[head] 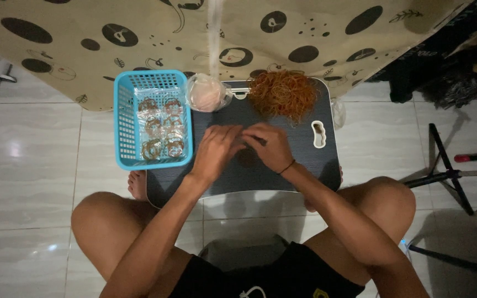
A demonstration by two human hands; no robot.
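Two hands meet at the middle of our dark lap table (305,165): left hand (215,152) and right hand (271,146), fingertips pinched together on something small, likely a rubber band, though dim light hides it. We judge a bundling step is in hand; next calls for another band from the orange rubber band pile (282,94) just beyond. Left, a blue basket (122,118) holds clear tied packets; beside it, a clear plastic bag (206,92).

Black shorts (271,273), thin dark band on right wrist (287,166), arms bare.
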